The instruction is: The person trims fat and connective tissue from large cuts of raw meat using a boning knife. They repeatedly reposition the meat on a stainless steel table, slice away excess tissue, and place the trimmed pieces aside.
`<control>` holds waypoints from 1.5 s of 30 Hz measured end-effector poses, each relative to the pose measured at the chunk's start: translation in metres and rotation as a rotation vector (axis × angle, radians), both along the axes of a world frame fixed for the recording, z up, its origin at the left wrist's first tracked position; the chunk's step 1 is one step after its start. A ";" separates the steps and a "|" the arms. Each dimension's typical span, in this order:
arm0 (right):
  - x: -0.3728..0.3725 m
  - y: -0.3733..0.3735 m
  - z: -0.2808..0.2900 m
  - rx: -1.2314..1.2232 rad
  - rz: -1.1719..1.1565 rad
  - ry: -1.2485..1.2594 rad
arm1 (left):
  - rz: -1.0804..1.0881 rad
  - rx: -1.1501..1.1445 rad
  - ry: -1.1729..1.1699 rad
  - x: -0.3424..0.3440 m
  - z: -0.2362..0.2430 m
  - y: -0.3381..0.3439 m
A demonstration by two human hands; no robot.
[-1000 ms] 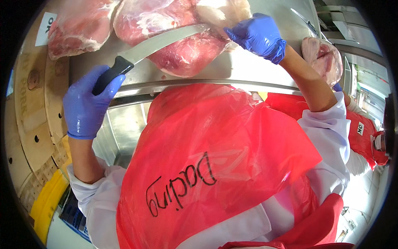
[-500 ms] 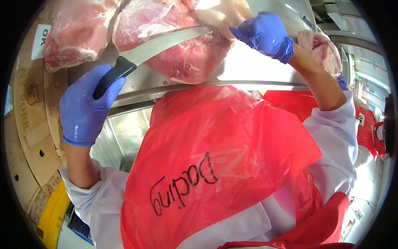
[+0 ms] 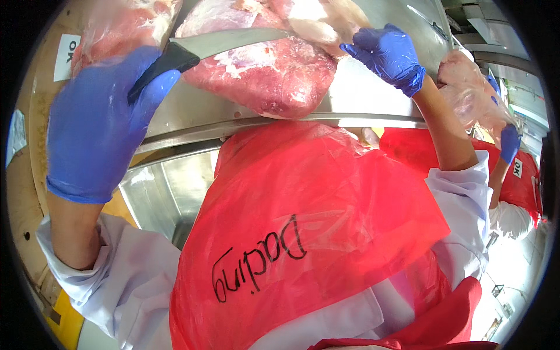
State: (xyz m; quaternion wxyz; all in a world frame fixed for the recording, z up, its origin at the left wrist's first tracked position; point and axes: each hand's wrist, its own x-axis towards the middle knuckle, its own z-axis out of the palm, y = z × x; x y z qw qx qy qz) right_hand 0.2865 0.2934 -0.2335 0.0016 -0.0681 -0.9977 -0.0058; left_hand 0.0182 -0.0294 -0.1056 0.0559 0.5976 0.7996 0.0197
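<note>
My blue-gloved left hand (image 3: 102, 125) is closed on the black handle of a large curved knife (image 3: 162, 70). The knife's steel blade (image 3: 230, 39) lies across a big pink-red cut of meat (image 3: 262, 84) with white membrane. My blue-gloved right hand (image 3: 382, 55), fingers curled, grips the pale, fatty end (image 3: 315, 20) at the right of that cut. The meat rests on a steel worktop (image 3: 227, 119) with a raised front rim. A second red cut (image 3: 119, 26) lies at upper left, partly behind my left hand.
Cardboard (image 3: 38, 175) stands along the left, above a yellow object (image 3: 67, 324). A steel basin (image 3: 166, 198) sits below the worktop. At right, a co-worker in a red apron (image 3: 522, 192) has gloved hands (image 3: 509, 143) on a pale piece of meat (image 3: 466, 99).
My left hand and the knife handle have risen, the hand swinging nearer the camera. My right hand shifted slightly right. The co-worker's piece of meat moved, and their hands have come into clearer view.
</note>
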 end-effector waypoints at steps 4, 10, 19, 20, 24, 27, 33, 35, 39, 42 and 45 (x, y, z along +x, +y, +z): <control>0.003 0.000 0.006 -0.059 -0.099 0.202 | -0.273 0.115 0.262 0.007 0.041 0.014; 0.000 -0.003 0.006 -0.082 -0.245 0.390 | -0.405 0.088 0.286 0.002 0.075 0.065; -0.024 -0.001 -0.075 -0.783 -0.451 0.967 | -0.523 -0.098 0.447 0.020 0.127 0.137; -0.028 -0.002 -0.082 -0.819 -0.517 0.990 | -0.515 -0.140 0.479 0.024 0.130 0.146; -0.035 0.002 -0.091 -0.901 -0.578 1.099 | -0.413 -0.417 0.523 0.031 0.148 0.203; -0.041 0.007 -0.085 -1.017 -0.463 1.145 | -0.266 -0.630 0.560 0.050 0.163 0.223; -0.051 0.026 -0.094 -1.072 -0.355 1.203 | 0.005 -0.805 0.455 0.070 0.166 0.264; -0.060 0.029 -0.099 -0.988 -0.392 1.236 | 0.133 -0.780 0.353 0.063 0.160 0.273; -0.069 0.027 -0.106 -0.938 -0.334 1.275 | 0.232 -0.604 0.211 0.060 0.146 0.243; -0.066 0.018 -0.105 -1.077 -0.326 1.237 | 0.487 -0.560 0.070 0.080 0.148 0.203; -0.072 0.020 -0.105 -1.012 -0.532 1.256 | 0.384 -0.524 0.040 0.044 0.130 0.174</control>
